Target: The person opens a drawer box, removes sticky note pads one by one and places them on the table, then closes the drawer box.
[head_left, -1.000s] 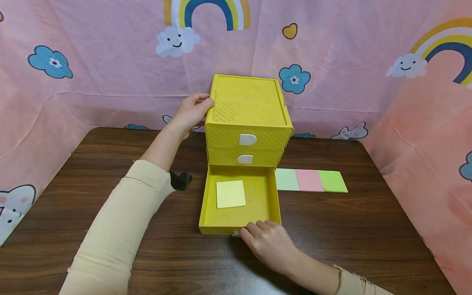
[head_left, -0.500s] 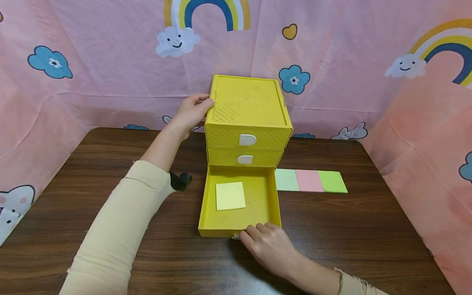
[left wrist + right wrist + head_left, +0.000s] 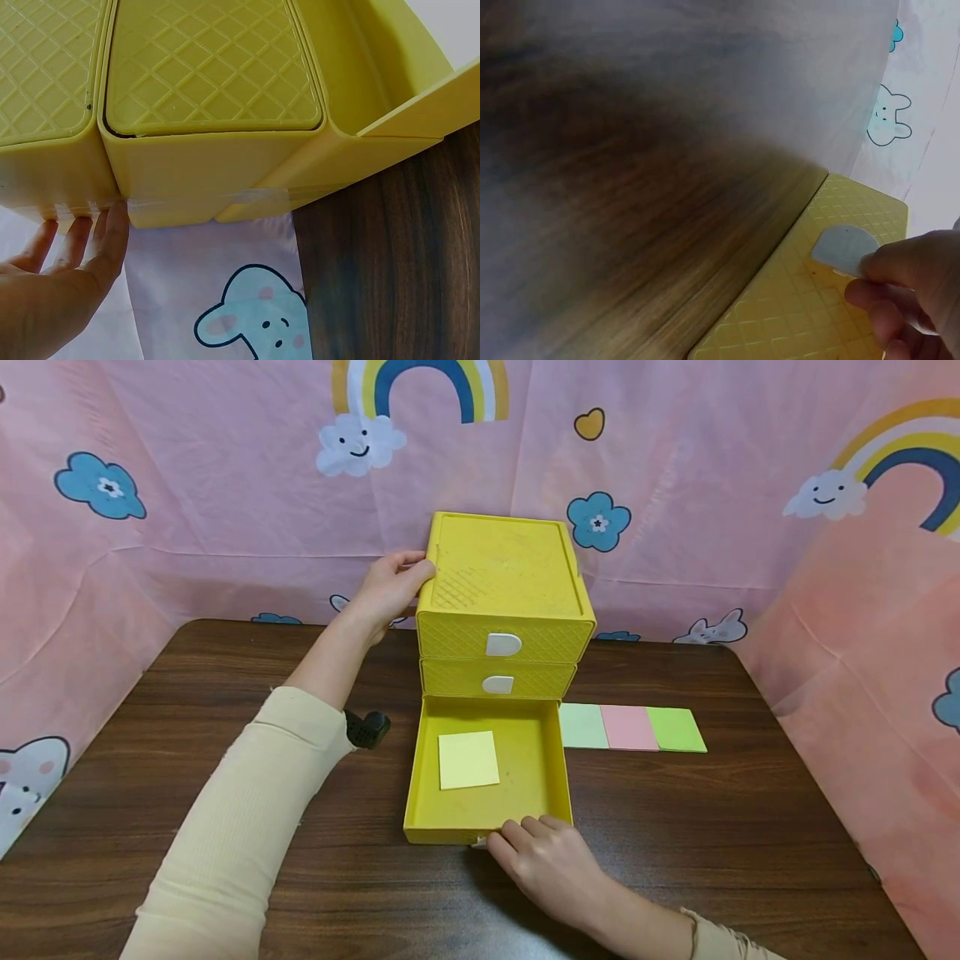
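Observation:
A yellow plastic drawer unit (image 3: 510, 568) with three stacked drawers stands near the back of the table. Its bottom drawer (image 3: 528, 793) is pulled out towards me, and a pale yellow sticky note pad (image 3: 468, 760) lies flat inside, left of centre. My right hand (image 3: 551, 870) is at that drawer's front edge; in the right wrist view its thumb and fingers pinch the white handle (image 3: 844, 247). Against the unit's upper left side rests my left hand (image 3: 390, 589), its fingertips touching the wall, as the left wrist view also shows. The two upper drawers are closed.
Right of the unit, mint (image 3: 585, 726), pink (image 3: 629, 727) and bright green (image 3: 677, 729) sticky notes lie in a row on the dark wooden table (image 3: 720, 843). A pink patterned cloth (image 3: 247, 502) hangs close behind the unit and along both sides.
The bottom drawer has come slightly further out towards me, with the right hand on its handle and the yellow pad inside. My left hand has stayed in place.

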Demonstrator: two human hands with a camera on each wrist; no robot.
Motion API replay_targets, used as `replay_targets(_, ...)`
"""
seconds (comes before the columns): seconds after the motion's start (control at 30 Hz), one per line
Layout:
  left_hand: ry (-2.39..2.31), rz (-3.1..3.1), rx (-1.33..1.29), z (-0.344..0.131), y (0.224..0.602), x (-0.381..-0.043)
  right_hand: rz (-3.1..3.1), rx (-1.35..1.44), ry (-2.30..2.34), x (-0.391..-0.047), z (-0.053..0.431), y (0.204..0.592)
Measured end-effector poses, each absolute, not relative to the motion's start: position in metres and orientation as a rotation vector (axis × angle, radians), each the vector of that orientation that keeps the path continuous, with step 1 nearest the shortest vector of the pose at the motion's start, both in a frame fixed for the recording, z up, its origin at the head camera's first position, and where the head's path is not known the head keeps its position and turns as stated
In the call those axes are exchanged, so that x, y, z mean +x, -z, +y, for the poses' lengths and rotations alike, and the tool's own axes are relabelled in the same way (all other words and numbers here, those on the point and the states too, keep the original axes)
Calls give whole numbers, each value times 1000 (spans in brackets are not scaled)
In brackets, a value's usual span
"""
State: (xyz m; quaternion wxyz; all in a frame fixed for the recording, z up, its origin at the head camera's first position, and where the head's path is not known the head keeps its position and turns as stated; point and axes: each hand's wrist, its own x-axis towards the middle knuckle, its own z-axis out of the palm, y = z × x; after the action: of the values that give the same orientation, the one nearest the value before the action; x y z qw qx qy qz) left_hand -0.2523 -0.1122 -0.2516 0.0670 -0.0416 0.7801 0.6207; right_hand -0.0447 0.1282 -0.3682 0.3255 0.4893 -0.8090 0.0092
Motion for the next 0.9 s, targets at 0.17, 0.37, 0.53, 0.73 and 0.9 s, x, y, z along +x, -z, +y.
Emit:
replay_targets(0.17, -1858, 2365, -129, -112, 252, -253, -2175, 1277, 2, -42, 130, 372)
replay_targets(0.37, -1866, 2362, -123, -112, 252, -253, -2178, 1269, 41, -41, 131, 371)
replay_targets(0.53, -1857, 2363, -119, -113, 252, -252, -2185, 1265, 40, -41, 131, 370)
replay_targets(0.73, -1859, 2362, -114, -113, 251, -251, -2193, 1281, -12, -42, 132, 369)
replay_targets(0.9, -1854, 2368, -118, -112, 251, -251, -2176, 1303, -16, -42, 132, 366)
